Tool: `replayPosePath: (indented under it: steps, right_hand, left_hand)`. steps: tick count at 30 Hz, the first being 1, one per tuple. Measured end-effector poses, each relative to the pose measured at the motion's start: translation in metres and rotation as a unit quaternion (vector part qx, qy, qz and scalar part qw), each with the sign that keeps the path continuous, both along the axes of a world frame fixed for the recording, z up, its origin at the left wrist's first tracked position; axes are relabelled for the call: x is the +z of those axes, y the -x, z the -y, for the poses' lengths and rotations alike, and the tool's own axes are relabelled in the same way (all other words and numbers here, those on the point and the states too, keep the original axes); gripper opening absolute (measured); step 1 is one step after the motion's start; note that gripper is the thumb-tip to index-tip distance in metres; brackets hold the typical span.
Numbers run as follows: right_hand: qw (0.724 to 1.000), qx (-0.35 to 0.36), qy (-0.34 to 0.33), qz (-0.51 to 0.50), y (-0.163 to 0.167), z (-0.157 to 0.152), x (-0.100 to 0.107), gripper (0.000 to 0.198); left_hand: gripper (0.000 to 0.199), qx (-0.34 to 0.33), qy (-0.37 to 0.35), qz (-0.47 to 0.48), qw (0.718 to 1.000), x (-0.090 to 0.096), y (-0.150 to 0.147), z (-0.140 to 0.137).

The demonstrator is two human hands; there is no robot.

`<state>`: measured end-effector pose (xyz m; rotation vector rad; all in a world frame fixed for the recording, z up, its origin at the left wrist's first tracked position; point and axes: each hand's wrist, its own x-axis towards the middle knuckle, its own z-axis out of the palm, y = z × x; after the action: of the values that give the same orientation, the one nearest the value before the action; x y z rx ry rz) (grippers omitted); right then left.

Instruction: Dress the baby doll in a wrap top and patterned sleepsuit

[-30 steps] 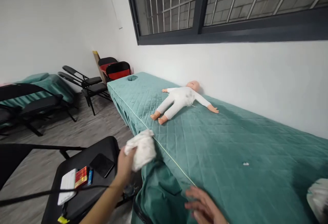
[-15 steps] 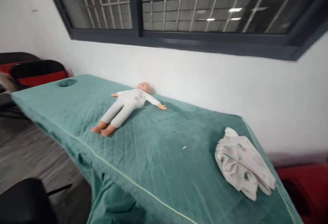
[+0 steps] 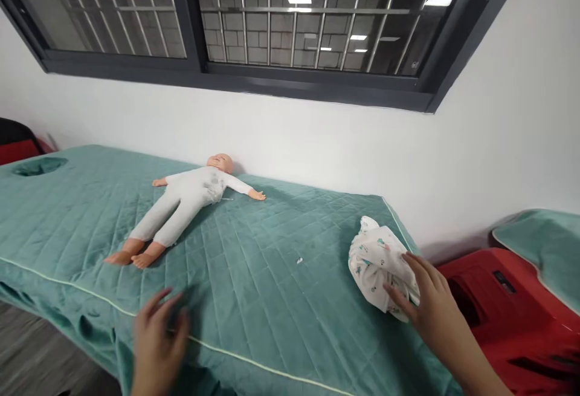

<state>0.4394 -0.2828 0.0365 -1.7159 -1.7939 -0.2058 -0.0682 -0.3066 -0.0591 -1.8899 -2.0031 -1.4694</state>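
My right hand is at the crumpled white printed cloth near the bed's right end. Its thumb and fingers are apart over the cloth's right side; whether they touch it I cannot tell. My left hand, slightly blurred, hovers over the front edge of the green quilted bed cover with fingers spread and nothing in them. A baby doll in a white suit lies on its back further left, arms out, head toward the wall. Between doll and cloth lies a tiny white scrap.
Behind the bed is a white wall with a dark-framed barred window. Red plastic stools stand past the bed's right end, a green cloth on top. A hole is at the bed's left end.
Both hands have come into view, the right one at the printed cloth. My view has turned to the right, bringing in the red stools. The doll and the cloth appear unmoved on the bed.
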Motion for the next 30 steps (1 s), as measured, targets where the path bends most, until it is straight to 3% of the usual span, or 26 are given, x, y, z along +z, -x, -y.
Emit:
replayPosePath:
  steps: [3, 7, 11, 15, 18, 21, 25, 28, 30]
  right_hand:
    - [0.998, -0.049, 0.038, 0.015, -0.011, -0.022, -0.003, 0.082]
    - [0.992, -0.085, 0.077, -0.049, 0.000, -0.035, -0.021, 0.085]
    - [0.966, -0.149, 0.090, -0.189, 0.023, -0.036, -0.033, 0.084]
    - [0.946, -0.190, 0.092, -0.244, 0.034, -0.033, -0.035, 0.080]
    - [0.942, -0.204, 0.100, -0.245, 0.033, -0.032, -0.034, 0.076]
    - [0.943, -0.203, 0.104, -0.241, 0.033, -0.032, -0.035, 0.072]
    - [0.953, -0.195, 0.083, -0.215, 0.036, -0.031, -0.037, 0.072]
    - [0.959, -0.187, 0.072, -0.201, 0.038, -0.031, -0.038, 0.069]
    - [0.958, -0.188, 0.073, -0.205, 0.038, -0.031, -0.038, 0.068]
  left_hand:
    - [0.025, -0.143, 0.048, -0.025, 0.988, 0.012, -0.064, -0.039]
    - [0.036, -0.288, 0.169, -0.046, 0.942, 0.043, -0.145, -0.087]
    - [0.030, -0.298, 0.202, -0.159, 0.919, 0.058, -0.185, -0.111]
    - [0.023, -0.294, 0.201, -0.176, 0.918, 0.053, -0.194, -0.113]
    - [0.022, -0.304, 0.193, -0.129, 0.924, 0.049, -0.187, -0.117]
    - [0.025, -0.282, 0.157, -0.149, 0.935, 0.054, -0.157, -0.143]
    - [0.028, -0.138, 0.102, -0.258, 0.951, 0.079, -0.078, -0.208]
    - [0.030, -0.005, 0.080, -0.245, 0.966, 0.102, -0.016, -0.253]
    - [0.034, 0.034, 0.080, -0.240, 0.967, 0.112, 0.014, -0.271]
